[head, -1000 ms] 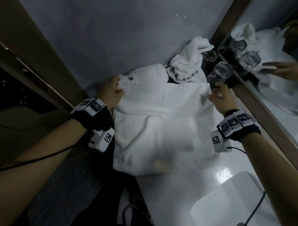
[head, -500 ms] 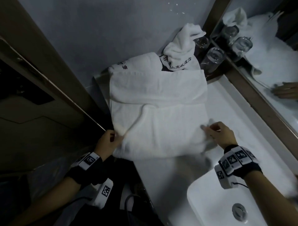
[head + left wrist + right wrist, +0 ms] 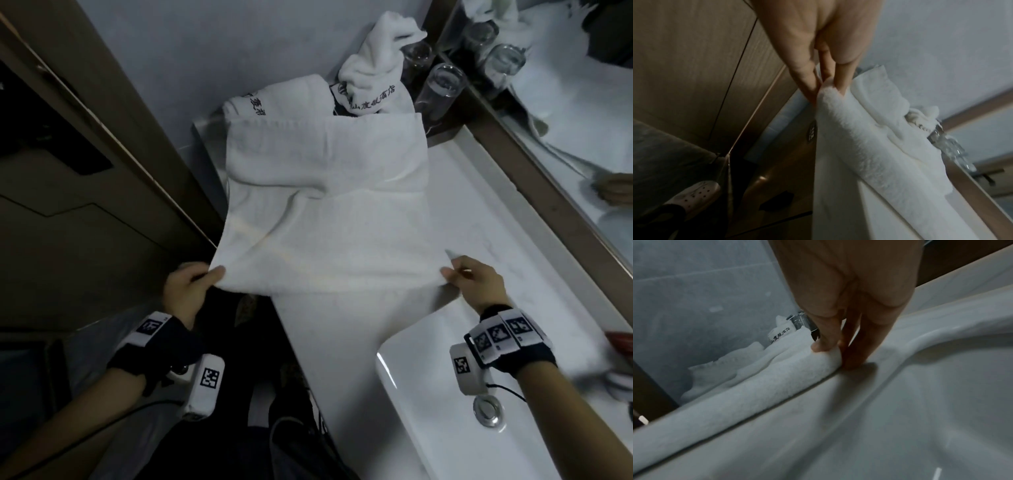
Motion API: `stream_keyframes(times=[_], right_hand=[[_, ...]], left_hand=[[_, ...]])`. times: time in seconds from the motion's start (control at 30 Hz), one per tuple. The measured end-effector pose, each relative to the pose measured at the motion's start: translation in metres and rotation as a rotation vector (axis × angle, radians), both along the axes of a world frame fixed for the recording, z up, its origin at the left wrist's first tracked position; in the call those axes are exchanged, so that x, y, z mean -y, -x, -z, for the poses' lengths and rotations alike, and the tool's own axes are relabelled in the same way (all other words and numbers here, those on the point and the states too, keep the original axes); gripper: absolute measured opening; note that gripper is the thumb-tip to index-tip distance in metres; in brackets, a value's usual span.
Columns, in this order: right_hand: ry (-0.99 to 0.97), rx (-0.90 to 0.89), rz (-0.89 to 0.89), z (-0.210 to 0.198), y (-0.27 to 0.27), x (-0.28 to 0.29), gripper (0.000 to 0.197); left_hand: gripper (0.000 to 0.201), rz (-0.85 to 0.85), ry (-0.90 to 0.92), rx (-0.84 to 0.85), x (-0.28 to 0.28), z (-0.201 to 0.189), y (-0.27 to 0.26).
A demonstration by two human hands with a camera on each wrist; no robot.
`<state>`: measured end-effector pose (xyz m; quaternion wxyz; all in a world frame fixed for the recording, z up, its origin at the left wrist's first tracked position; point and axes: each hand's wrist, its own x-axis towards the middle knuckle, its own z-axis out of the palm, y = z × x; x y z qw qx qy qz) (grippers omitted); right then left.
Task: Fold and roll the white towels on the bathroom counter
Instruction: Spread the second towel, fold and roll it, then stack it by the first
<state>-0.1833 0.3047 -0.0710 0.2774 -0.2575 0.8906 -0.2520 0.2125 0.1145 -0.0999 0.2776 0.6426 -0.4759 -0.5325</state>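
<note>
The white desk runs along the mirror wall and carries a folded white towel spread flat on its surface. Behind that towel, at the far end, lie a rolled towel and a bunched towel, both with dark lettering. Two clear glasses stand beside them. A white basin occupies the near end.

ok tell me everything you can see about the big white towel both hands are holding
The big white towel is plush terry, spread flat on the white counter left of the sink, its far part folded over in a band. Faint yellowish streaks cross its near half. The left hand and right hand pinch its near corners. Its far edge meets the printed towels.
</note>
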Motion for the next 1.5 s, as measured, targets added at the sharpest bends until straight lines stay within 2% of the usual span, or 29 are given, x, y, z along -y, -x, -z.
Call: stream_keyframes(times=[0.07,0.1,0.17,0.23,0.33,0.37,0.43,0.5,0.6,0.7,0.77,0.83,0.9,1.0,1.07,1.2,1.27,1.33,1.5], right_hand=[[-0.04,0.029,-0.04,0.001,0.001,-0.01,0.013],[-0.054,0.048,-0.049,0.002,0.002,-0.014,0.019],[-0.042,0.098,-0.047,0.003,0.005,-0.019,0.027],[-0.04,0.125,-0.059,0.001,0.005,-0.022,0.025],[-0.203,0.063,-0.179,-0.004,0.005,-0.025,0.026],[-0.275,0.048,-0.23,-0.007,0.005,-0.024,0.027],[-0.32,0.075,-0.288,-0.011,0.004,-0.021,0.026],[-0.287,0.131,-0.267,-0.018,-0.002,-0.017,0.033],[-0.304,0.021,-0.254,-0.021,-0.012,-0.011,0.047],[-0.25,-0.001,-0.153,-0.013,-0.015,-0.018,0.042],[-0.161,0.088,-0.047,-0.006,-0.013,-0.029,0.036],[-0.073,0.293,0.051,-0.002,-0.013,-0.04,0.023],[-0.026,0.457,0.113,0.002,-0.013,-0.051,0.013],[-0.051,0.38,0.057,0.01,-0.012,-0.063,0.028],[-0.072,0.327,0.022,0.011,-0.015,-0.066,0.037],[-0.184,0.222,-0.004,0.016,-0.027,-0.07,0.046],[-0.208,0.176,0.0,0.018,-0.033,-0.072,0.04],[-0.194,0.185,0.041,0.018,-0.04,-0.076,0.024],[-0.229,0.178,-0.01,0.017,-0.054,-0.083,0.017]], left_hand=[[0.008,0.096,-0.079,-0.04,-0.008,-0.002,-0.004],[0.011,0.131,-0.13,-0.064,-0.014,-0.002,-0.004],[0.015,0.135,-0.202,-0.089,-0.022,-0.001,-0.005],[0.014,0.138,-0.242,-0.076,-0.028,-0.001,-0.007],[0.002,0.241,-0.361,-0.043,-0.033,-0.005,-0.011],[0.007,0.268,-0.38,-0.048,-0.037,-0.006,-0.012],[0.016,0.338,-0.355,0.015,-0.042,-0.004,-0.012],[0.018,0.381,-0.308,0.088,-0.047,-0.004,-0.01],[0.017,0.334,-0.343,0.011,-0.053,-0.003,-0.006],[0.009,0.323,-0.336,-0.047,-0.056,-0.006,-0.005],[0.016,0.33,-0.301,-0.02,-0.058,-0.006,-0.007],[0.022,0.277,-0.273,-0.042,-0.061,-0.008,-0.01],[0.017,0.203,-0.247,-0.113,-0.065,-0.011,-0.013],[0.016,0.153,-0.216,-0.192,-0.074,-0.016,-0.017],[0.019,0.174,-0.192,-0.178,-0.078,-0.018,-0.02],[0.023,0.353,-0.115,0.096,-0.083,-0.012,-0.026],[0.028,0.387,-0.121,0.182,-0.084,-0.008,-0.029],[0.028,0.382,-0.171,0.216,-0.086,-0.006,-0.031],[0.073,0.375,-0.268,0.122,-0.092,-0.009,-0.036]])
